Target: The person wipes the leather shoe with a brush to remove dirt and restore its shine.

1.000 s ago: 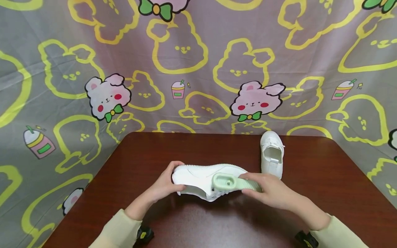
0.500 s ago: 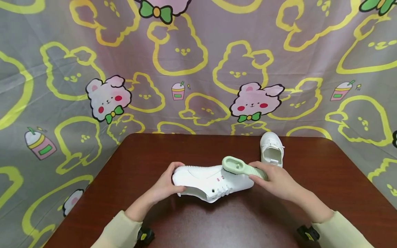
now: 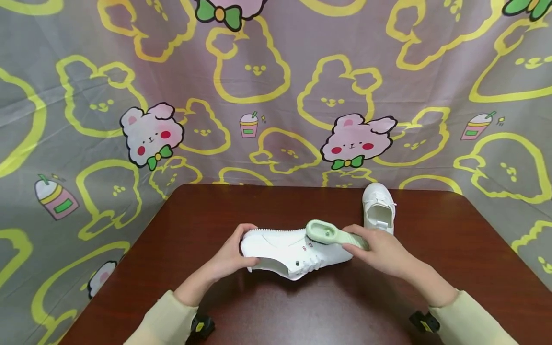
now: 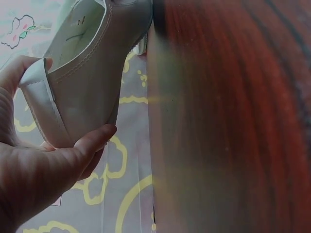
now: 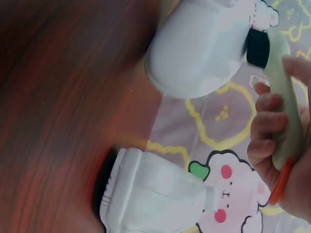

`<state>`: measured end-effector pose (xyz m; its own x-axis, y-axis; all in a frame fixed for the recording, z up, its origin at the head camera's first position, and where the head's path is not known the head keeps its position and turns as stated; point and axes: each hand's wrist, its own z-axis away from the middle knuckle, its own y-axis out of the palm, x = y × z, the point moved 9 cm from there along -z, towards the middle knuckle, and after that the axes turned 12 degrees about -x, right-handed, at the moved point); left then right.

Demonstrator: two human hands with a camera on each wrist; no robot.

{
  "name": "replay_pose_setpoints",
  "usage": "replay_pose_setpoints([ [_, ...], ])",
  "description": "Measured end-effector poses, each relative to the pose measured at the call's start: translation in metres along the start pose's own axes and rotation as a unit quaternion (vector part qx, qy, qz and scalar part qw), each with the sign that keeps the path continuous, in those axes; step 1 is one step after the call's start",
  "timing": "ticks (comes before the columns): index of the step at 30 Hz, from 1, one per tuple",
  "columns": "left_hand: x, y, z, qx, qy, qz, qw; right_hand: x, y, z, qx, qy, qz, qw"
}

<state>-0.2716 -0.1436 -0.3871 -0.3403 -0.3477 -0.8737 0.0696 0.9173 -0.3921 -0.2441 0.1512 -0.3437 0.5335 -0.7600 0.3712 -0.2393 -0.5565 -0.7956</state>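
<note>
A white shoe (image 3: 276, 247) is gripped at its heel by the fingers of the left hand (image 3: 230, 251). A green brush (image 3: 321, 233) is clasped in the fingers of the right hand (image 3: 381, 251), its dark bristles (image 5: 258, 48) set against the shoe ahead of the fingertips. A second shoe (image 3: 377, 194) is seen just beyond those fingers.

Obstacle behind right hand (image 3: 381, 250): far shoe (image 3: 378, 200)
</note>
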Motion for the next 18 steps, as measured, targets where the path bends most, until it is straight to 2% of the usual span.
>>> replay_pose_setpoints([
  [3, 0.001, 0.000, 0.000, -0.002, -0.004, 0.000, 1.0000, 0.001, -0.003, 0.001, -0.011, 0.003, -0.007, 1.000],
  [9, 0.000, -0.001, 0.000, -0.005, -0.003, 0.002, 1.0000, 0.032, 0.007, 0.011, 0.017, -0.091, -0.052, 0.994],
  [11, 0.000, -0.001, -0.001, -0.002, 0.001, -0.001, 1.0000, 0.034, 0.012, 0.014, 0.031, -0.098, -0.055, 0.993],
  [14, 0.000, -0.001, 0.000, 0.001, 0.001, 0.001, 1.0000, 0.023, 0.013, 0.011, 0.031, -0.069, -0.045, 0.996],
  [18, 0.002, -0.001, 0.001, 0.003, -0.003, 0.004, 1.0000, -0.007, 0.006, 0.003, 0.002, 0.010, -0.026, 1.000],
])
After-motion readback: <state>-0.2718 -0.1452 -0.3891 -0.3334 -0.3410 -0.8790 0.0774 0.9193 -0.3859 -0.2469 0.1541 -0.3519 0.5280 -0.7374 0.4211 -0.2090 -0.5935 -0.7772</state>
